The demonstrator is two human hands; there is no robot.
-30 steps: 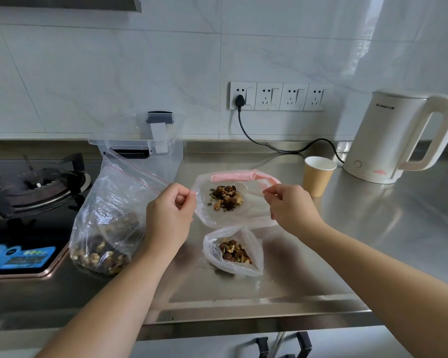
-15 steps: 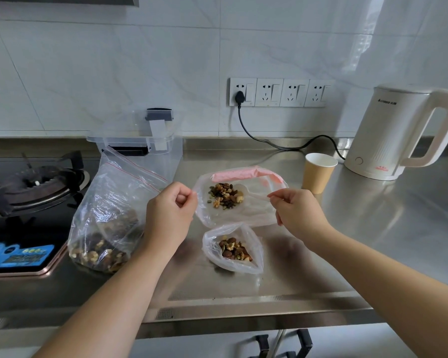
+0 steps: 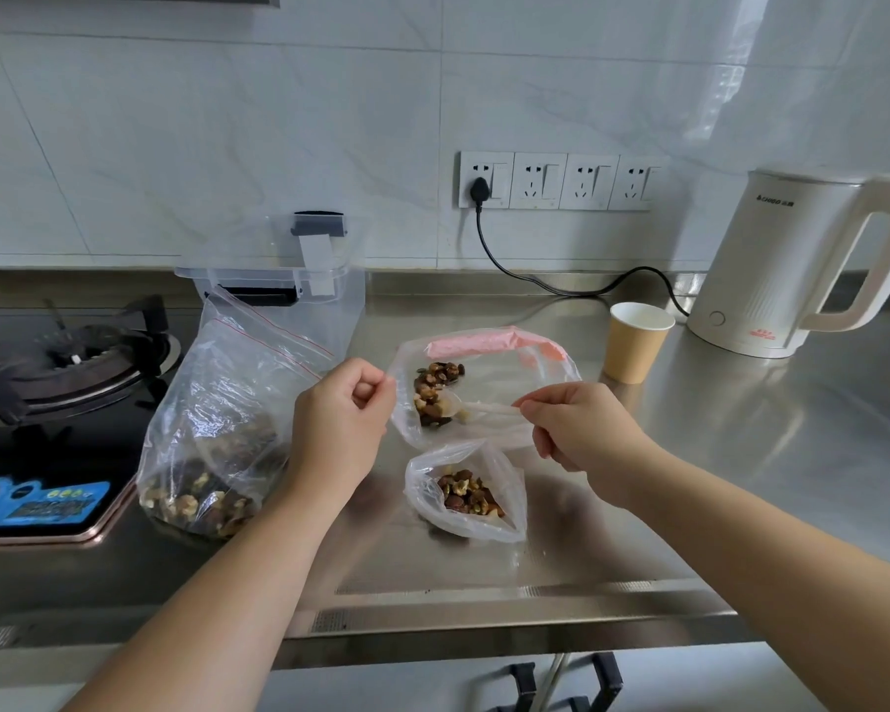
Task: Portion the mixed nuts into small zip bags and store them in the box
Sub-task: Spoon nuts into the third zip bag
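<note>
My left hand [image 3: 340,418] pinches the left edge of a small clear zip bag [image 3: 489,372] with a pink strip along its top, held open above the steel counter. A heap of mixed nuts [image 3: 435,393] sits in its left side. My right hand [image 3: 581,434] pinches the handle of a translucent plastic spoon [image 3: 476,407], whose bowl reaches into that bag among the nuts. A second small bag of nuts [image 3: 466,495] lies on the counter just below. The large zip bag of mixed nuts [image 3: 217,434] stands to the left. Behind it is the clear storage box [image 3: 289,280].
A paper cup [image 3: 638,346] and a white electric kettle [image 3: 792,264] stand at the right back, with a black cord [image 3: 545,285] running to the wall sockets. A gas stove [image 3: 63,362] takes up the left. The counter's front edge [image 3: 484,619] runs below my arms.
The nuts have shifted from the middle of the held bag to its left side. My right hand has moved slightly right and down. My left hand has stayed put.
</note>
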